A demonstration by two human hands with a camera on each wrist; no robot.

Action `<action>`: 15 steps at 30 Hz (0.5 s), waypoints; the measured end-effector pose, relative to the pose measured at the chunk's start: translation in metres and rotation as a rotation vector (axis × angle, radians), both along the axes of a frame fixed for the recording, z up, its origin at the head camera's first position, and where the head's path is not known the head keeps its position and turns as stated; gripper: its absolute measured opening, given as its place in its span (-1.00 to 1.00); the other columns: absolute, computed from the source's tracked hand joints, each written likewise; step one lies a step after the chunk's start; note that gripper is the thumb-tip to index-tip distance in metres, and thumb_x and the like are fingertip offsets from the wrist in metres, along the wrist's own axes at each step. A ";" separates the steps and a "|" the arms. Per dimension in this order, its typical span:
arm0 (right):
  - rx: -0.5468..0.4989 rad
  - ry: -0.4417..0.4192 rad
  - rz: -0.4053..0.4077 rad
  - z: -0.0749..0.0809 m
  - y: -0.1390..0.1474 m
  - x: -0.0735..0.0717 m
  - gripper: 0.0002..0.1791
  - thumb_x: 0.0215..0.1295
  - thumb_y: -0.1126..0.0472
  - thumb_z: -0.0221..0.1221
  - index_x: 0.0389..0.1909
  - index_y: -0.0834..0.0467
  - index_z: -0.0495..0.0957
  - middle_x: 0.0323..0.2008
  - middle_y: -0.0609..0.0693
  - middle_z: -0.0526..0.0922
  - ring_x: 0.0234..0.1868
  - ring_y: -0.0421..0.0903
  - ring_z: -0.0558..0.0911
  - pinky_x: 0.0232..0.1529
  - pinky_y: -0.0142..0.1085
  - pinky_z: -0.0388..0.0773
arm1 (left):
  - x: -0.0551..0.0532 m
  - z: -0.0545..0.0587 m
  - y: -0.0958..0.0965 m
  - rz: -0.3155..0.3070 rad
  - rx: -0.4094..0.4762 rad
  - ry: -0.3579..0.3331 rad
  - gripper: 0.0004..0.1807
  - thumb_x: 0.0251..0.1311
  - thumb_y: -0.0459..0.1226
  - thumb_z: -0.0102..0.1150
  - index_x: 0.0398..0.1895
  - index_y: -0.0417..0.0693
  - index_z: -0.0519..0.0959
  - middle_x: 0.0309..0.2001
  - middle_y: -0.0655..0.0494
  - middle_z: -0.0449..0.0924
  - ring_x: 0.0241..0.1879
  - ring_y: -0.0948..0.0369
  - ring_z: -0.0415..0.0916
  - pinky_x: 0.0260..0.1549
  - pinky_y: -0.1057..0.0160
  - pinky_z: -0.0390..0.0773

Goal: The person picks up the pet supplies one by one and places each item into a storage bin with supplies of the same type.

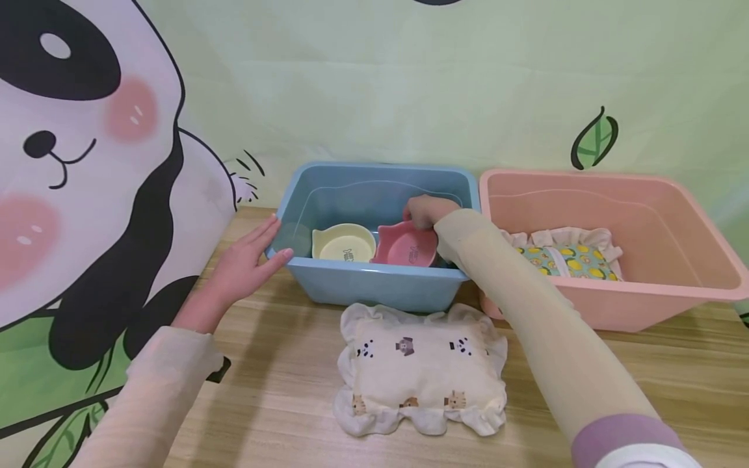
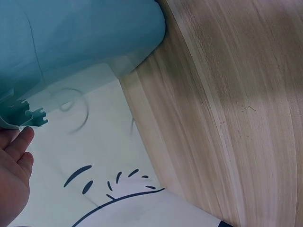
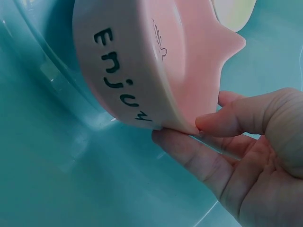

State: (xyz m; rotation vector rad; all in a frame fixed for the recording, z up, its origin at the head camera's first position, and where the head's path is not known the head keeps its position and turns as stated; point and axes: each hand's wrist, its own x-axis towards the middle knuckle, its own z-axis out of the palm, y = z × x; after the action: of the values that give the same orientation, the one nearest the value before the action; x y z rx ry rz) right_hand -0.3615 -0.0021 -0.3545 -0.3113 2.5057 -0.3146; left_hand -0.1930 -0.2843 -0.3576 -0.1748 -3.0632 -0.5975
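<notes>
A pink cat-eared bowl (image 1: 406,245) sits inside the blue bin (image 1: 380,270), next to a cream cat-eared bowl (image 1: 345,244). My right hand (image 1: 430,211) reaches into the bin and pinches the pink bowl's rim. Thumb inside and fingers outside the rim show in the right wrist view, where dark lettering marks the wall of the pink bowl (image 3: 118,71). At the bin's left front corner my left hand (image 1: 248,263) rests against the rim, its fingers fairly straight. The left wrist view shows fingertips of that hand (image 2: 16,170) touching the rim's edge.
Right of the blue bin stands a pink bin (image 1: 638,299), with a lemon-print frilled cloth item (image 1: 570,260) inside. A frilled cushion with animal prints (image 1: 424,370) lies in front on the wooden table (image 1: 281,396). A panda-print backdrop (image 1: 380,97) hangs behind.
</notes>
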 end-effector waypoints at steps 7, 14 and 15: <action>-0.039 -0.014 -0.037 0.000 0.002 0.002 -0.59 0.16 0.32 0.04 0.05 0.00 0.37 -0.05 0.00 0.36 -0.06 -0.02 0.34 -0.12 -0.24 0.48 | 0.001 0.001 0.001 0.003 0.002 -0.006 -0.21 0.17 0.21 -0.25 0.37 0.02 -0.08 0.39 0.04 -0.12 0.32 -0.11 -0.05 0.16 -0.21 0.08; -0.042 -0.024 -0.020 -0.001 0.004 0.002 -0.61 0.18 0.31 -0.01 0.05 0.03 0.37 -0.05 0.03 0.36 -0.05 -0.01 0.33 -0.17 -0.24 0.47 | 0.001 0.000 0.001 0.004 -0.004 -0.009 -0.21 0.17 0.22 -0.27 0.37 0.02 -0.08 0.39 0.04 -0.12 0.32 -0.11 -0.05 0.16 -0.22 0.08; -0.045 -0.025 -0.014 -0.001 0.004 0.002 -0.62 0.18 0.32 -0.02 0.05 0.04 0.37 -0.05 0.04 0.36 -0.06 0.00 0.33 -0.17 -0.24 0.47 | 0.001 0.000 0.001 0.004 -0.004 -0.010 -0.21 0.17 0.22 -0.27 0.37 0.02 -0.08 0.39 0.04 -0.12 0.32 -0.11 -0.05 0.15 -0.22 0.08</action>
State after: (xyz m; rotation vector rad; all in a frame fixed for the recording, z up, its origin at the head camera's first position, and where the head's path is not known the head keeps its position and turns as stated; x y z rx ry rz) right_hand -0.3599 0.0018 -0.3556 -0.3060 2.4797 -0.3786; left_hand -0.1924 -0.2832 -0.3573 -0.1663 -3.0740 -0.5946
